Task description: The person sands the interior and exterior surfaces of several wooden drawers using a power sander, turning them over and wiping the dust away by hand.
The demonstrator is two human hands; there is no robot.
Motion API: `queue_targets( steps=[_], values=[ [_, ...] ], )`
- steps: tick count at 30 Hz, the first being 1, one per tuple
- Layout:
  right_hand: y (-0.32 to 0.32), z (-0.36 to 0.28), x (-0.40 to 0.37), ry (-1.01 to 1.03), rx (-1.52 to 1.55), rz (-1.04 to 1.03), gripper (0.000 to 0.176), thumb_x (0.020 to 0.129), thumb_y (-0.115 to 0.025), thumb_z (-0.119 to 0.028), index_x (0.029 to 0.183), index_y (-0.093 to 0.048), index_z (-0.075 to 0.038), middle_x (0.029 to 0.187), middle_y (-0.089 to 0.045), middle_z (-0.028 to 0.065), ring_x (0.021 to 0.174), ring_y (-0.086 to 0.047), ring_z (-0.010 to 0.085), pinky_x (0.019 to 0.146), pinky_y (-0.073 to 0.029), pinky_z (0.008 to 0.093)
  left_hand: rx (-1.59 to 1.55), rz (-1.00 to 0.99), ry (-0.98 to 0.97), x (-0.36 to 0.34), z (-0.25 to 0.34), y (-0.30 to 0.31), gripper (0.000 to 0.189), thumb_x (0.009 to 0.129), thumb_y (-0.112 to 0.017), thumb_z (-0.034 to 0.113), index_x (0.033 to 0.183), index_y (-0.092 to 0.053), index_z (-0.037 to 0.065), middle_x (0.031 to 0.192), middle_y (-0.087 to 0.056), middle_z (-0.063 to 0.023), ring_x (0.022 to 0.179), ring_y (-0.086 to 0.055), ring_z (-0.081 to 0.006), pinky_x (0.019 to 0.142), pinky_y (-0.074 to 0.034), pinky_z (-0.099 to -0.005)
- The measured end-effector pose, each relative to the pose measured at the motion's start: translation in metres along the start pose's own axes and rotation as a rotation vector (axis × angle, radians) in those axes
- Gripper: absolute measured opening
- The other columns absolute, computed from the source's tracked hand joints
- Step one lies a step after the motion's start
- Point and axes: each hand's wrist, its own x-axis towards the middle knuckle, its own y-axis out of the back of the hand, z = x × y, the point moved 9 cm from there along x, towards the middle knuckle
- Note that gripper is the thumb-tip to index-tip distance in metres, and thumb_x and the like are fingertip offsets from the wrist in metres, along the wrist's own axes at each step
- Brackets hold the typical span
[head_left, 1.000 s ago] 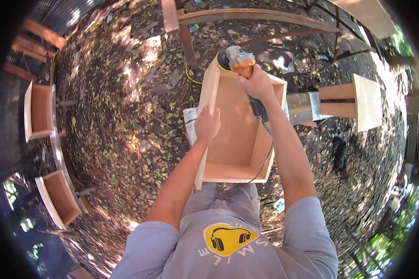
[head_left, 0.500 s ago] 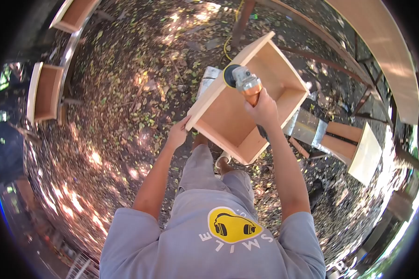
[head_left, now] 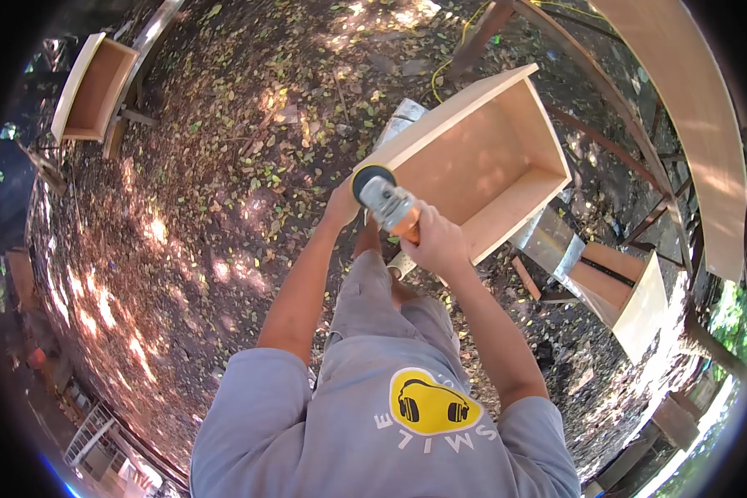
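An angle grinder (head_left: 396, 209) with a round sanding disc is gripped in my right hand (head_left: 438, 241), fingers wrapped round its orange and dark body. The disc (head_left: 363, 178) overlaps the near left end of a wooden drawer's long front edge. That drawer (head_left: 481, 158), of pale bare wood, stands tilted in front of my legs with its open side facing up. My left hand (head_left: 340, 205) grips the drawer's left corner, right beside the disc; its fingertips are partly hidden behind the panel.
Another drawer (head_left: 95, 91) rests on a rail at the upper left. To the right, a wooden piece with a pale panel (head_left: 642, 311) lies by a metal-edged board (head_left: 548, 236). A long plywood sheet (head_left: 701, 124) spans the right side. Leaves cover the ground (head_left: 216, 207); a yellow cord (head_left: 444, 70) runs behind.
The grinder has moved down and left along the drawer's edge, from its middle to the corner near my left hand. The drawer appears shifted slightly right, and my view has turned.
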Motion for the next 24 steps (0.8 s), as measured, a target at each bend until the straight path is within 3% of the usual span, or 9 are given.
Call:
queue_targets(
  steps=[1, 4, 7, 11, 14, 17, 20, 24],
  values=[
    [0.0, -0.007, 0.0, 0.021, -0.005, 0.004, 0.062, 0.076, -0.07, -0.033, 0.123, -0.048, 0.002, 0.094, -0.063, 0.0147, 0.083, -0.067, 0.0317, 0.068, -0.055, 0.0425, -0.036, -0.053, -0.054, 0.0, -0.005, -0.004, 0.042, 0.089, -0.056, 0.004, 0.131, -0.054, 0.01, 0.122, -0.062, -0.0219, 0.117, -0.057, -0.0384, 0.093, -0.048, -0.0419],
    [0.007, 0.001, 0.003, -0.017, -0.04, 0.032, 0.064, 0.077, -0.07, -0.033, 0.125, -0.046, 0.003, 0.096, -0.062, 0.0147, 0.082, -0.068, 0.0318, 0.069, -0.056, 0.0421, 0.034, -0.047, 0.035, 0.007, -0.02, -0.004, 0.041, 0.088, -0.058, 0.006, 0.129, -0.056, 0.01, 0.121, -0.062, -0.0224, 0.115, -0.058, -0.038, 0.091, -0.049, -0.041],
    [0.026, 0.029, 0.011, -0.137, -0.051, 0.06, 0.065, 0.077, -0.069, -0.031, 0.126, -0.046, 0.003, 0.098, -0.063, 0.0166, 0.083, -0.067, 0.0339, 0.071, -0.055, 0.0433, 0.079, 0.06, -0.136, 0.005, -0.003, 0.004, 0.04, 0.085, -0.062, 0.01, 0.125, -0.058, 0.01, 0.115, -0.064, -0.0223, 0.108, -0.061, -0.0383, 0.087, -0.051, -0.0426],
    [0.062, 0.085, 0.035, -0.238, -0.056, 0.133, 0.067, 0.076, -0.069, -0.03, 0.127, -0.045, 0.004, 0.102, -0.064, 0.0206, 0.085, -0.067, 0.0377, 0.074, -0.055, 0.0463, 0.246, -0.052, -0.163, 0.015, 0.031, 0.007, 0.047, 0.075, -0.069, 0.017, 0.12, -0.06, 0.009, 0.095, -0.068, -0.0214, 0.09, -0.064, -0.0408, 0.078, -0.054, -0.0491],
    [0.094, 0.127, 0.057, -0.36, -0.034, 0.161, 0.062, 0.074, -0.07, -0.031, 0.12, -0.047, 0.004, 0.103, -0.065, 0.0236, 0.088, -0.066, 0.0396, 0.077, -0.054, 0.0484, 0.374, -0.134, -0.228, 0.029, 0.02, -0.001, 0.043, 0.075, -0.068, 0.015, 0.117, -0.062, 0.009, 0.096, -0.067, -0.0223, 0.091, -0.064, -0.0405, 0.079, -0.053, -0.0491],
    [0.125, 0.169, 0.08, -0.431, -0.017, 0.228, 0.056, 0.074, -0.07, -0.032, 0.113, -0.049, 0.003, 0.097, -0.066, 0.0242, 0.089, -0.066, 0.0411, 0.078, -0.053, 0.0494, 0.465, -0.13, -0.29, 0.031, 0.004, -0.005, 0.046, 0.08, -0.064, 0.012, 0.125, -0.06, 0.006, 0.102, -0.068, -0.0212, 0.093, -0.065, -0.0395, 0.079, -0.054, -0.0455],
    [0.15, 0.217, 0.101, -0.481, 0.0, 0.334, 0.052, 0.074, -0.07, -0.033, 0.107, -0.051, 0.002, 0.092, -0.067, 0.0246, 0.09, -0.065, 0.0432, 0.078, -0.052, 0.0499, 0.429, -0.224, -0.159, 0.029, 0.011, -0.005, 0.047, 0.08, -0.063, 0.009, 0.127, -0.058, 0.004, 0.104, -0.067, -0.0221, 0.094, -0.064, -0.0406, 0.08, -0.054, -0.0457],
    [0.196, 0.26, 0.124, -0.619, 0.007, 0.396, 0.051, 0.074, -0.07, -0.036, 0.103, -0.053, 0.002, 0.094, -0.067, 0.0272, 0.093, -0.064, 0.0448, 0.082, -0.051, 0.05, 0.429, -0.249, -0.155, 0.025, 0.01, -0.003, 0.054, 0.079, -0.064, 0.009, 0.131, -0.054, 0.001, 0.11, -0.065, -0.0237, 0.101, -0.063, -0.0398, 0.085, -0.053, -0.0461]
  ],
)
